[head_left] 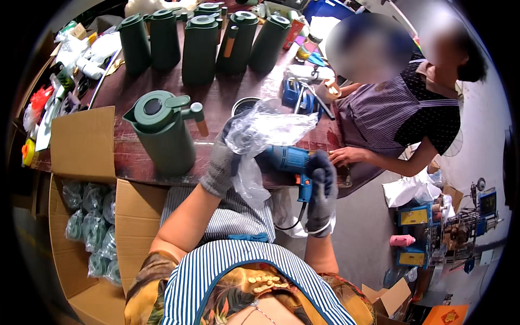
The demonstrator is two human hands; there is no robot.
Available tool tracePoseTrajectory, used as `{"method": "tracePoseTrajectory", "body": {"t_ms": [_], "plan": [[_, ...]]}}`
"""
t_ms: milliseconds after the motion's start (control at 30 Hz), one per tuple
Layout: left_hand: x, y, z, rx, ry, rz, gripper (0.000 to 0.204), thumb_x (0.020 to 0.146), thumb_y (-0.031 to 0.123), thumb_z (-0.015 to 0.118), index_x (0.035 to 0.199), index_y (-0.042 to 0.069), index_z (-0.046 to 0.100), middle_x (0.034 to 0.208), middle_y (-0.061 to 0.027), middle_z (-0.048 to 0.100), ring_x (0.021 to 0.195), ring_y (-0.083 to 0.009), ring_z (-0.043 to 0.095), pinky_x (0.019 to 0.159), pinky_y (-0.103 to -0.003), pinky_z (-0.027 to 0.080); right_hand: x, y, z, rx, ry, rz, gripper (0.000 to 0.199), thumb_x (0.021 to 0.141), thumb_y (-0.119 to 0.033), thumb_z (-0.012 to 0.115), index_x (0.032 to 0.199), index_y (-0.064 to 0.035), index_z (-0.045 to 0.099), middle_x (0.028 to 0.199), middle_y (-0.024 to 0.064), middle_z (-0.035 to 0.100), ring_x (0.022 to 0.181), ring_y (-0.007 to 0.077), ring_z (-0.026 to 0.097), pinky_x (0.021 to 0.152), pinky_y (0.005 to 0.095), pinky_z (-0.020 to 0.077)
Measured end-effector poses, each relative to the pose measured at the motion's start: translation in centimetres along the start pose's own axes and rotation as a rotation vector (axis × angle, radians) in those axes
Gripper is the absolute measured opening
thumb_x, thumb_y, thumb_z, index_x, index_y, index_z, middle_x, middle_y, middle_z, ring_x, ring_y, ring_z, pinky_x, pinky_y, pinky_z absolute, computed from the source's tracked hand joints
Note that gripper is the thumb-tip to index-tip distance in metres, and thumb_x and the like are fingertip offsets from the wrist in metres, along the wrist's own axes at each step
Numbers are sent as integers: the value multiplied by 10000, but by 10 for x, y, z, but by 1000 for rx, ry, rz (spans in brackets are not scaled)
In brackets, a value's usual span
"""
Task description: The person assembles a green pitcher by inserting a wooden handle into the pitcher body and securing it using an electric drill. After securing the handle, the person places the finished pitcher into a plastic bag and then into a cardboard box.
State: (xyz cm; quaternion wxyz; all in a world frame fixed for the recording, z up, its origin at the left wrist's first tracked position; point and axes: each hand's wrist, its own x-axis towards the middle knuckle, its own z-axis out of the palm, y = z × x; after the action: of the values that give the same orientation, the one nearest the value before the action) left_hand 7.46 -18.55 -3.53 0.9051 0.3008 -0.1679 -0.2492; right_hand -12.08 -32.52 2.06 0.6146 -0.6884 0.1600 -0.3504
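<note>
Clear plastic bag hangs crumpled over the table edge, with my gloved left hand closed on its left side; the fingertips are partly hidden by the film. My gloved right hand is beside the handle of a blue power drill, its fingers blurred, so their grip is unclear. Left of my left hand stands a dark green vacuum jug, upright, with a lidded top and a wood-coloured handle. A round metal-rimmed opening shows partly behind the bag.
Several similar green jugs stand along the back of the dark red table. An open carton at lower left holds bagged green parts. A co-worker's hand rests by the drill's tip. Another blue tool lies behind.
</note>
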Motion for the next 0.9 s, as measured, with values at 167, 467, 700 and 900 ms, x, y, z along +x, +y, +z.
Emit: {"method": "tracePoseTrajectory", "body": {"t_ms": [167,467,700,900], "plan": [[-18,10,4,-100,-56,24,379,962,39,634,1337,36,578,1247,-109,662,1084,-200,668,963,-344,578,22,-8,9,18,53,-253,640,980,-215,677,1505,13,392,1516,153,456,1377,254,462,1166,386,338],[-52,74,52,456,-602,-163,922,842,127,795,1574,17,244,1530,-140,443,1399,-223,435,1180,-390,336,43,-12,38,-316,-278,-677,363,759,-182,822,1058,-43,670,1268,193,642,1236,404,582,1054,511,448],[-47,85,-5,304,-93,-45,800,939,428,704,1504,-24,362,1455,-145,517,1312,-204,520,1102,-378,421,23,90,-10,980,-253,313,529,928,-107,583,1427,18,457,1343,206,590,1179,319,630,1028,441,515],[-62,44,-3,925,-188,16,562,800,92,703,1330,-33,562,1277,-154,626,1178,-211,597,1033,-357,461,11,49,77,585,-509,517,361,914,-57,696,1262,-36,604,1110,17,654,978,108,613,892,269,516]]}}
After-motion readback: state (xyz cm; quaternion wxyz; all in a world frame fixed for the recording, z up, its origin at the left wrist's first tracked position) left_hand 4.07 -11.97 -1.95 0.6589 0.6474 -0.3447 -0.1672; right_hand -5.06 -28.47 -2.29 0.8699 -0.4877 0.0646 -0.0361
